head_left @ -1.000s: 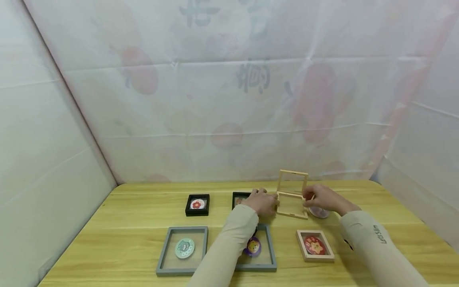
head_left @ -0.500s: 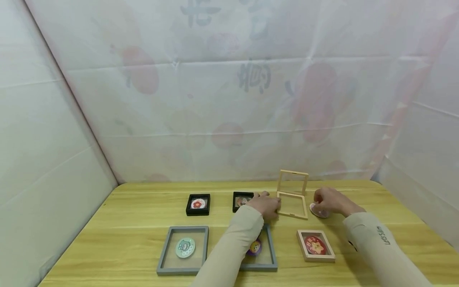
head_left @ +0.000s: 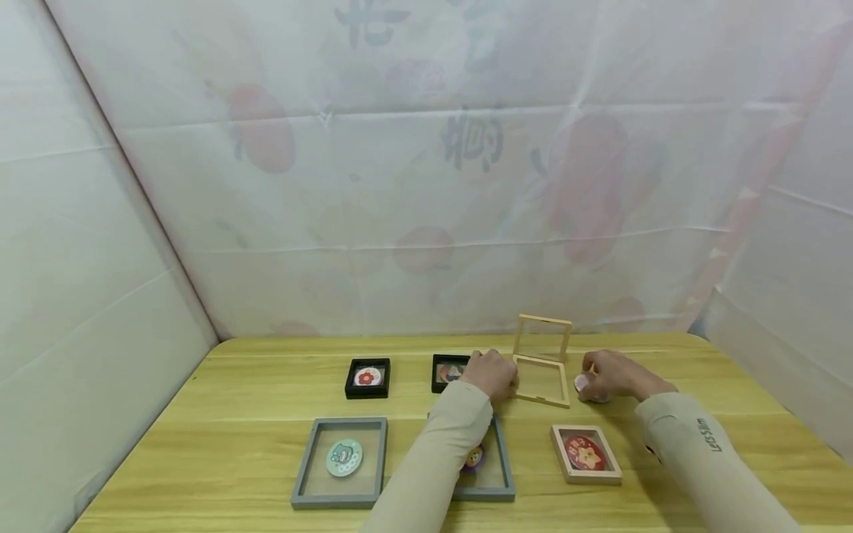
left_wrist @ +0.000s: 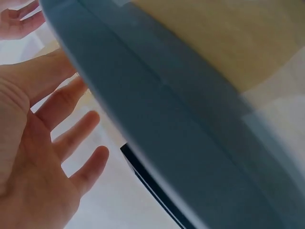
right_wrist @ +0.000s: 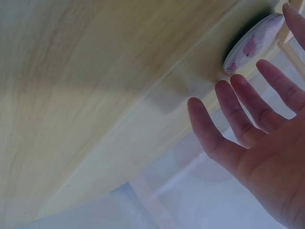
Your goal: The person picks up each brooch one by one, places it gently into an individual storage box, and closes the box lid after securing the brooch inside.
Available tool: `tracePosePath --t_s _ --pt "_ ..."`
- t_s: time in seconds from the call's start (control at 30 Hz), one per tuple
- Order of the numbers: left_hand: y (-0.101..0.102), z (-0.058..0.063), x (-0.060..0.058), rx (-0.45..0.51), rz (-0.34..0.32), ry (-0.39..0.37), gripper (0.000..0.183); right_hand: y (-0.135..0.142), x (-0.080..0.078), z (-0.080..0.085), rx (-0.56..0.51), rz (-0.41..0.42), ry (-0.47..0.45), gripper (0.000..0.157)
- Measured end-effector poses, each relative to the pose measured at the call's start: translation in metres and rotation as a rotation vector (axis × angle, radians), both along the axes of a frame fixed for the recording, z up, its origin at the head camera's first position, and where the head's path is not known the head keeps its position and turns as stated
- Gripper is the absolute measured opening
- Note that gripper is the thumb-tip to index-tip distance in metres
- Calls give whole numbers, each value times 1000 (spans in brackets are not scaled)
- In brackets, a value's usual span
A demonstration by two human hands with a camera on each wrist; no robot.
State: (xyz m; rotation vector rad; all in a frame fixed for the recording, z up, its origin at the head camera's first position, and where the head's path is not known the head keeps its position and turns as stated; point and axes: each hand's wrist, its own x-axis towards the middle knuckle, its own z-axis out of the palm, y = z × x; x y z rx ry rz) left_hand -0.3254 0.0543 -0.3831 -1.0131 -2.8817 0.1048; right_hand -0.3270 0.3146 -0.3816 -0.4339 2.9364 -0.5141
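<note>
A light wooden display frame (head_left: 541, 402) stands unfolded at the back right, its lid raised. Beside its left edge is my left hand (head_left: 492, 376), fingertips at the rail; in the left wrist view a grey frame (left_wrist: 143, 109) hides part of the thumb and forefinger, while the other fingers are loosely extended. To the right of the wooden frame, a round pinkish badge (head_left: 582, 382) lies on the table, partly covered by my right hand (head_left: 614, 374). The right wrist view has the badge (right_wrist: 255, 42) near the fingertips, the fingers nearly straight and not curled round it.
Black frames with badges (head_left: 367, 378) (head_left: 443, 374) sit at the back. Grey frames (head_left: 312, 466) (head_left: 504, 459) lie in front, the right one partly under my left forearm. A pale wooden frame (head_left: 561, 453) holding a red star badge is near the right sleeve. White curtains surround the table.
My right hand has moved right from the wooden frame's right edge to the round badge. The left hand has stayed by the frame's left edge, shifting only slightly.
</note>
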Motion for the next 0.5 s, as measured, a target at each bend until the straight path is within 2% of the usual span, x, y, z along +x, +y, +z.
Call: tracePosePath --t_s 0.23,0.4,0.5 --pt "-1 -3 -2 32 -5 5 35 -2 0 -2 2 -6 -26 49" --pt "-1 -2 -3 83 29 -45 29 -3 0 -2 4 24 -15 51" --pt "0 2 0 100 35 -73 23 -3 0 -1 -2 32 -15 45"
